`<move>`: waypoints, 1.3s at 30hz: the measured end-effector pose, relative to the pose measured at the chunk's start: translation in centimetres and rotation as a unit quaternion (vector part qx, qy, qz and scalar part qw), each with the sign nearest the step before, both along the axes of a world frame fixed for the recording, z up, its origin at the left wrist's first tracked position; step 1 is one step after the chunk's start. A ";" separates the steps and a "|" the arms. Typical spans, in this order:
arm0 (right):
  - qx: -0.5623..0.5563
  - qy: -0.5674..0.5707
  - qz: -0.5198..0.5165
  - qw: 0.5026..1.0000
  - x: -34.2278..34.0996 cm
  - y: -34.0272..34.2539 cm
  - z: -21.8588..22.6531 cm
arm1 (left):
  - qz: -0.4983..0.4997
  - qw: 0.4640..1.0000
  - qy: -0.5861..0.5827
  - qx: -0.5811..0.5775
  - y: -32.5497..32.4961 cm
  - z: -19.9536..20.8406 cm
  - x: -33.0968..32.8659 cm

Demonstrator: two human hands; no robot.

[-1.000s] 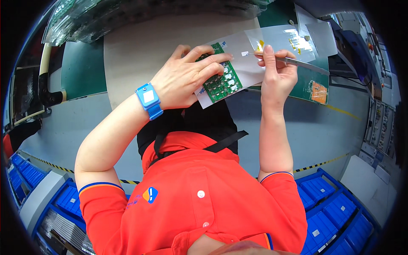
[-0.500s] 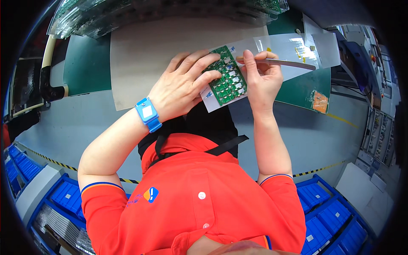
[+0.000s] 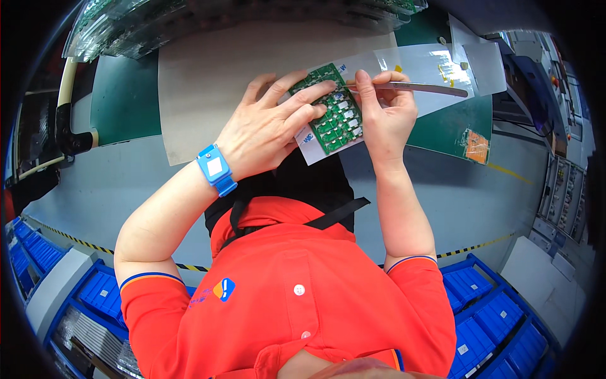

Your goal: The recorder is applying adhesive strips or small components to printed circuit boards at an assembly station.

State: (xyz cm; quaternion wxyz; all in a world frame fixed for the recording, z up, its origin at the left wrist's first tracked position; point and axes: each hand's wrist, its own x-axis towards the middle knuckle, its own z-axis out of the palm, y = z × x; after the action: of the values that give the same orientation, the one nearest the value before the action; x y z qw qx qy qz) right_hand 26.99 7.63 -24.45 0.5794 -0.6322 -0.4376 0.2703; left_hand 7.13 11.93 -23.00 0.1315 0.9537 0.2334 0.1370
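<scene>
A green circuit board (image 3: 329, 129) with rows of small pale parts lies tilted on a white sheet (image 3: 312, 155) at the table's near edge. My left hand (image 3: 268, 120) lies over the board's left side with spread fingers, at least two fingertips on its face; the thumb is hidden. A blue wrist strap (image 3: 215, 169) goes round that wrist. Beside the board's right edge, my right hand (image 3: 389, 114) is closed on slim metal tweezers (image 3: 435, 89). Their thin point reaches left over the board's upper right part; the exact contact cannot be made out.
A beige mat (image 3: 202, 82) covers much of the green table (image 3: 123, 101). Clear plastic packs of boards (image 3: 139, 31) line the far side. A translucent sheet with yellow bits (image 3: 451, 69) lies to the right, near an orange patch (image 3: 476, 146). Blue bins (image 3: 470, 284) stand behind me.
The whole view shifts slightly. A left-hand fingertip lies a little further right on the board. The tweezers stay in my right hand, at almost the same place over the board.
</scene>
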 end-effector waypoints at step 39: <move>0.096 -0.005 -0.020 0.995 1.5 -0.5 2.1 | 0.002 0.999 0.025 0.019 0.1 -0.1 0.3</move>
State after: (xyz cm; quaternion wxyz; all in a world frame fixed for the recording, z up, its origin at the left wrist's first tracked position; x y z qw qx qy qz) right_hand 28.52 7.09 -22.34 0.6403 -0.5840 -0.4516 0.2122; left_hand 7.41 12.02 -23.08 0.1070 0.9587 0.2359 0.1178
